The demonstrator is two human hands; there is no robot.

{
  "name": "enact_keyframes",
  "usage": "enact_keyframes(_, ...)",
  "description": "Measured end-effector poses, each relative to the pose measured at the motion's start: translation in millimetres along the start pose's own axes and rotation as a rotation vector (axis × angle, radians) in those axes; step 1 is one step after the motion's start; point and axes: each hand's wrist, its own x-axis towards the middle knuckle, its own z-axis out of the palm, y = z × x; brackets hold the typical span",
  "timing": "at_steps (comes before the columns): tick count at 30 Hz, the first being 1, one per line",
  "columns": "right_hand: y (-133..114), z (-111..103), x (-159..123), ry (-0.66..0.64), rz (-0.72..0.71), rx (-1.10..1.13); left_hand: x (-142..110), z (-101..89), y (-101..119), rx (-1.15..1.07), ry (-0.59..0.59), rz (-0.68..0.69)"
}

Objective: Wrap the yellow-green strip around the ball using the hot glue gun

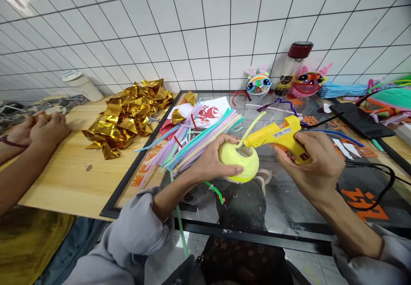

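Observation:
My left hand (216,161) is closed around a round yellow ball (244,167) wound with pipe cleaner, with an opening at its top. A loose end of yellow pipe cleaner (255,124) sticks up from the opening's rim. In my right hand (316,158) is a yellow hot glue gun (278,138), its nozzle pointing left at the rim beside that loose end. Whether the tip touches the ball I cannot tell. A bundle of pastel pipe cleaners (202,141) lies just behind my left hand.
Gold foil pieces (131,114) are heaped on the wooden table (73,173). Behind are a decorated pipe-cleaner ball (258,84), a pink one (306,83) and a glass bottle (287,73). A phone (362,120) and black cable (393,178) lie right. Another person's hands (48,126) rest at left.

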Motion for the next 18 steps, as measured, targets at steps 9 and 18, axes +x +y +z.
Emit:
enact_keyframes(9,3,-3,2,-0.067,0.041,0.097,1,-4.0,-6,0.014,-0.014,0.042)
enact_keyframes(18,12,-9,4,-0.124,0.025,0.177,3,-8.9,-11,0.017,-0.072,0.111)
